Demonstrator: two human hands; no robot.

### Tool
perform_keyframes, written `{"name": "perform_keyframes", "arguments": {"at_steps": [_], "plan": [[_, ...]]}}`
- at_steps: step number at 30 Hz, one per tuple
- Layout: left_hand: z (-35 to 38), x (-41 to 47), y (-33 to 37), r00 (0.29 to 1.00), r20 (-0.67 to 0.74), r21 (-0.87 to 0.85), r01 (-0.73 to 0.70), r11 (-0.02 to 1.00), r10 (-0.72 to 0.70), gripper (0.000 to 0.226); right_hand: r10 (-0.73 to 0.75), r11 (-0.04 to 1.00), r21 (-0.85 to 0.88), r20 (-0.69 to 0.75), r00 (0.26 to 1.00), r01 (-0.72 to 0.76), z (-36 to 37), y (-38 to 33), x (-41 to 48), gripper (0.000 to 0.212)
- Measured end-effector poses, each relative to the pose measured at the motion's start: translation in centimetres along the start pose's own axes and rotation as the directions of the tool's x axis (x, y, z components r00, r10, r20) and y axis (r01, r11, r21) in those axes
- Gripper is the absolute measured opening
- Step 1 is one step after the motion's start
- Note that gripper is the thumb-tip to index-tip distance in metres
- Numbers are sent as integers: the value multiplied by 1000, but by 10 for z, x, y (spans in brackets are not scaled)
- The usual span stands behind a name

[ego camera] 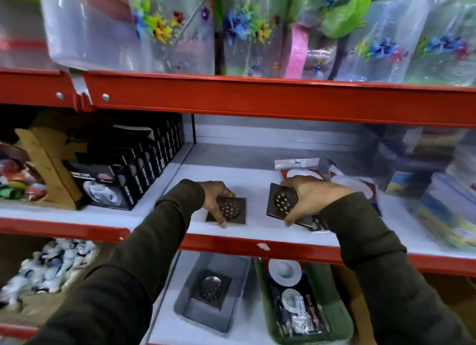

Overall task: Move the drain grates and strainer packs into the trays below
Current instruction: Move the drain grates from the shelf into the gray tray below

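Two square metal drain grates lie on the white middle shelf (257,180). My left hand (213,198) grips the left grate (229,211), which rests flat near the shelf's front edge. My right hand (311,198) holds the right grate (282,202), tilted up off a further grate (318,223) under it. Strainer packs (345,180) in clear plastic with red cards lie behind my right hand. On the shelf below, a grey tray (185,308) holds one grate (211,289). Beside it a green tray (342,324) holds strainer packs (293,301).
Black boxed goods (134,174) stand at the left of the middle shelf, with clear packaged goods (438,190) at the right. The red shelf lip (257,247) runs between the middle shelf and the trays. Flowered plastic bags (180,30) fill the top shelf.
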State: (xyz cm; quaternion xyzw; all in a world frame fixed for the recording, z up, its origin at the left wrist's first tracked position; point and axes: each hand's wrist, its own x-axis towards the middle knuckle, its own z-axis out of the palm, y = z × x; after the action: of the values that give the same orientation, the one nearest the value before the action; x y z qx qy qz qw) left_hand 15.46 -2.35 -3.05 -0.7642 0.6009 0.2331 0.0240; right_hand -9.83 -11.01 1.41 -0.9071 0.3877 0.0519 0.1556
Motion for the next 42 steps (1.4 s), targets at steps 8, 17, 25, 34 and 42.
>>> {"name": "perform_keyframes", "arguments": {"at_steps": [8, 17, 25, 34, 42], "plan": [[-10, -16, -54, 981, -179, -275, -128, 953, 80, 100, 61, 998, -15, -7, 998, -61, 9, -50, 11, 100], [0, -20, -94, 743, -669, -104, -130, 986, 27, 60, 6, 1000, 27, 39, 999, -7, 60, -112, 69, 93], [11, -15, -96, 752, -656, -10, -102, 995, 70, 60, 32, 995, 96, 49, 998, -36, 76, -111, 81, 96], [22, 0, -41, 739, -666, 23, -110, 994, 98, 59, 54, 998, 34, -328, 943, -45, 72, -65, 68, 61], [41, 24, 86, 740, -666, 7, -121, 993, 95, 52, 307, 950, 211, -497, 811, -231, 52, 49, 26, 48]]}}
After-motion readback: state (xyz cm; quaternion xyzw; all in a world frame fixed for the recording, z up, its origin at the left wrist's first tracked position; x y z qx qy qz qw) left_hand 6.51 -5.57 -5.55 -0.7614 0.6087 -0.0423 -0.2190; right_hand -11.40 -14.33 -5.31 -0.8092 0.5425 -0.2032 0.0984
